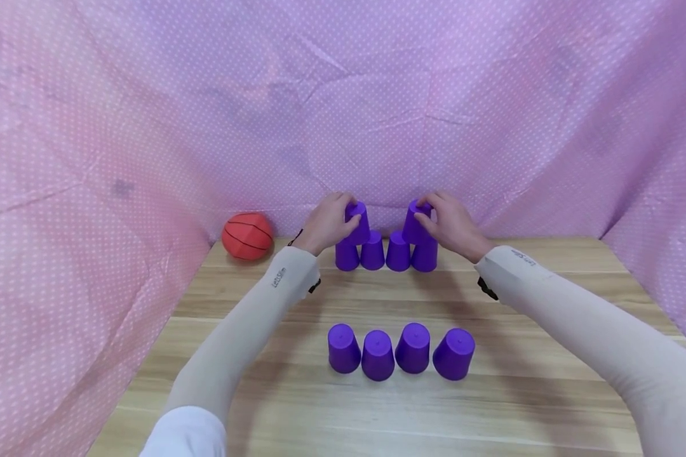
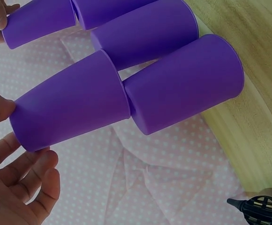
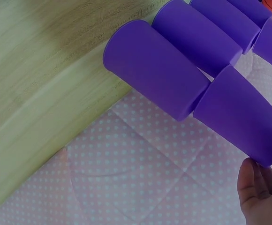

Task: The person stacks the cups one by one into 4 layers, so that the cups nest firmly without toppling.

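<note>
Several purple cups stand upside down in a row at the back of the table, among them a left end cup point(image 1: 347, 256) and a right end cup point(image 1: 425, 256). On the left pair sits an upper cup point(image 2: 70, 101), its closed end pinched by my left hand point(image 1: 327, 223) between thumb and fingers. Over the right pair, my right hand point(image 1: 453, 223) pinches another upper cup point(image 3: 241, 115) near its closed end. Both upper cups meet the tops of the cups below. The fingers of the right hand are partly cut off in the right wrist view.
Nearer the front, several more upside-down purple cups point(image 1: 378, 355) stand in a loose row on the wooden table point(image 1: 297, 406). A red ball with black lines point(image 1: 248, 236) lies at the back left. Pink dotted cloth point(image 1: 377, 95) hangs behind and along both sides.
</note>
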`<state>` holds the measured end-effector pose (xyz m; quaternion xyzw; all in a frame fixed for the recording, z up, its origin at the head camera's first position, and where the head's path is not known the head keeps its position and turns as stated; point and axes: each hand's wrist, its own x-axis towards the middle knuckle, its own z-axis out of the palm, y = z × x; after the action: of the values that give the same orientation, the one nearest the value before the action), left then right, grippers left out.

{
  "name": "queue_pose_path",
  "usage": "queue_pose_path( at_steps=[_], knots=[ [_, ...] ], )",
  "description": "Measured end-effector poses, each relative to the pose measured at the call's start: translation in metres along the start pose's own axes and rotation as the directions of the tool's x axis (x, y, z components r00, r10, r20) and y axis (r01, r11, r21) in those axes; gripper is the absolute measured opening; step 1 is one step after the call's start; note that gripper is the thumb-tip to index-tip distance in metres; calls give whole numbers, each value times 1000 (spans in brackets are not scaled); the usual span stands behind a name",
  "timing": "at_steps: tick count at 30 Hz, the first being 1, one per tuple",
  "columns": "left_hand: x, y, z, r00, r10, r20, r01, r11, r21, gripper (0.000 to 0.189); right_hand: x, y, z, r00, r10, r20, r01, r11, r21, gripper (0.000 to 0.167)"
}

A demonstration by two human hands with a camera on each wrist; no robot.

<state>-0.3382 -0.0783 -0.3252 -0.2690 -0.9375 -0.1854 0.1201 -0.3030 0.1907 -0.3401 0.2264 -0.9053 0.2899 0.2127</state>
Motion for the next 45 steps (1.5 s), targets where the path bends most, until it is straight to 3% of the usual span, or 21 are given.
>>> queue_pose_path(
  at_steps=[13, 27, 32, 37, 45],
  knots=[
    [4, -3, -2, 1000, -9, 16, 9, 1000, -18, 33, 5, 0, 1, 998, 51, 29, -50, 999, -13, 22],
    [1, -7, -7, 1000, -29, -5, 28, 998, -49, 32, 2, -3, -6, 1000, 16, 25, -16, 1000, 13, 23],
    [-9, -9, -17, 999, -21, -33, 18, 997, -75, 33, -5, -5, -16, 1000, 3, 20, -3, 1000, 2, 26],
    [-24, -12, -25, 997, 36, -72, -42, 996, -78, 33, -15, -9, -24, 999, -35, 35, 35, 999, -10, 27],
    [-56, -7, -32, 984, 153, -95, -156, 987, -35, 30, -36, -21, -24, 982, -191, 13, 191, 981, -39, 28]
  ],
)
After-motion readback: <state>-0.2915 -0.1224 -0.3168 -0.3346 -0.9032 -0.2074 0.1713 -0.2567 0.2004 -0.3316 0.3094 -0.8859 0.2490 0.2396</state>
